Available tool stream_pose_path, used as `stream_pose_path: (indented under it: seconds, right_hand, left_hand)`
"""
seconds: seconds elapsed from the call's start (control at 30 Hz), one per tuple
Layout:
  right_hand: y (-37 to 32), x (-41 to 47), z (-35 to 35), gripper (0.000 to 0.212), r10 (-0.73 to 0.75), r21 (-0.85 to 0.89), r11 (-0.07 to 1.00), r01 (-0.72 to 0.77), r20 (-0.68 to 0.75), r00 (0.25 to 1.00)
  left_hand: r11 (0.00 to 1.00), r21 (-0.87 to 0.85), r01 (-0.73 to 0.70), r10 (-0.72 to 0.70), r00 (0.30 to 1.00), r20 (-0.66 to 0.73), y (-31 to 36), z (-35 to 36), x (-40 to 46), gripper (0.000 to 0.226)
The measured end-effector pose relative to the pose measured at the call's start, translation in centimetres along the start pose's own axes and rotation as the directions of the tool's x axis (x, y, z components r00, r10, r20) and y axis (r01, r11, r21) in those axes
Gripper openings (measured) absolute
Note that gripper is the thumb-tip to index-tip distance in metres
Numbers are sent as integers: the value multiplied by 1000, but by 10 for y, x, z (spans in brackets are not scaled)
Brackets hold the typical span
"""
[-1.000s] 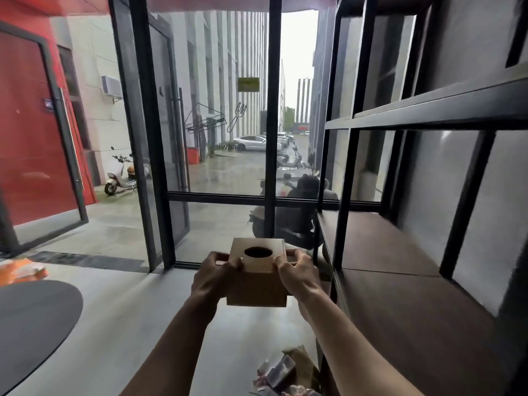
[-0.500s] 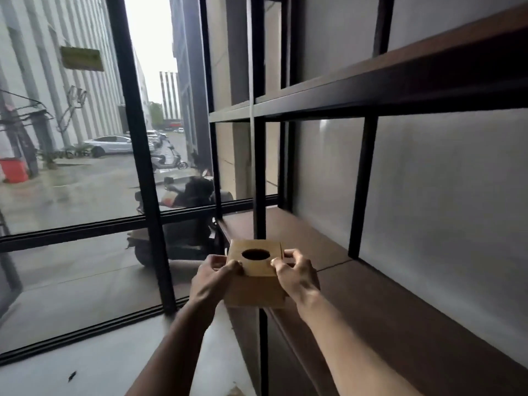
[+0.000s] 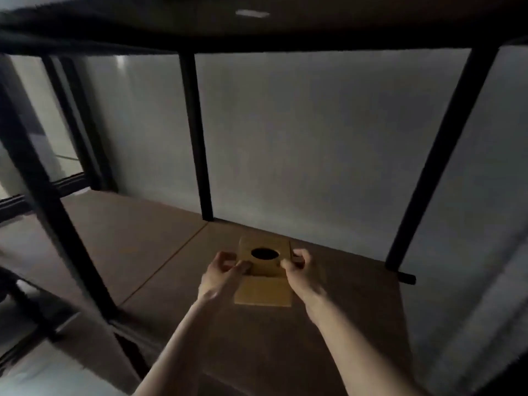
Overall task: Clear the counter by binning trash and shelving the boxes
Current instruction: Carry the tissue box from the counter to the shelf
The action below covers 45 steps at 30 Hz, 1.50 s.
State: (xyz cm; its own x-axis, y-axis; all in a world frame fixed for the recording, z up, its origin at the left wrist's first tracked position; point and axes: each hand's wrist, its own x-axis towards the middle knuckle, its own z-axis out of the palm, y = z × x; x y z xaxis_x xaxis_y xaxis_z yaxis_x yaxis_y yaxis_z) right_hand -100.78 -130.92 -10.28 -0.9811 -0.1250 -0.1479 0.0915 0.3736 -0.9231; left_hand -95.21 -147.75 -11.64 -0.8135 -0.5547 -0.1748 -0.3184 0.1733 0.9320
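A small brown cardboard box (image 3: 264, 290) with an oval hole in its top sits on the brown shelf board (image 3: 337, 304), close to the grey back wall. My left hand (image 3: 221, 274) has its fingers on the box's top left edge. My right hand (image 3: 300, 271) has its fingers on the top right edge. Both forearms reach in from the bottom of the view.
Black metal uprights (image 3: 197, 138) (image 3: 437, 155) stand at the back of the shelf, and another upright (image 3: 54, 212) frames the front left. A dark upper shelf (image 3: 257, 27) hangs overhead. The shelf board (image 3: 134, 238) continues to the left.
The view swung right from the window to the shelf. The box went from mid-air in front of the shelf frame down onto the shelf board, both hands still on it.
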Motion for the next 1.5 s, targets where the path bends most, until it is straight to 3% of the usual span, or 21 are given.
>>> stream_pose_path:
  seconds: [0.13, 0.4, 0.77, 1.07, 1.3, 1.5]
  right_hand:
    - [47, 8, -38, 38, 129, -97, 984, -148, -174, 976]
    - [130, 1, -59, 37, 283, -112, 941, -320, -262, 923]
    - [196, -12, -39, 28, 391, -132, 892, -433, -255, 884]
    - [209, -15, -34, 42, 428, -140, 875, -463, -223, 876]
    - [210, -25, -30, 50, 390, -185, 888, -422, -185, 902]
    - [188, -53, -33, 64, 154, -557, 795, -242, -200, 968]
  left_hand:
    - [998, 63, 17, -28, 983, 180, -17, 67, 11, 17]
    - [979, 194, 55, -117, 939, 323, -69, 140, 3, 30]
    - [933, 354, 69, -225, 878, 422, -133, 166, -10, 42]
    - [908, 420, 2, -212, 865, 454, -151, 167, -14, 29]
    - [905, 422, -48, -187, 847, 497, -149, 157, -22, 49]
    - [765, 562, -316, -33, 851, 524, -121, 128, -38, 40]
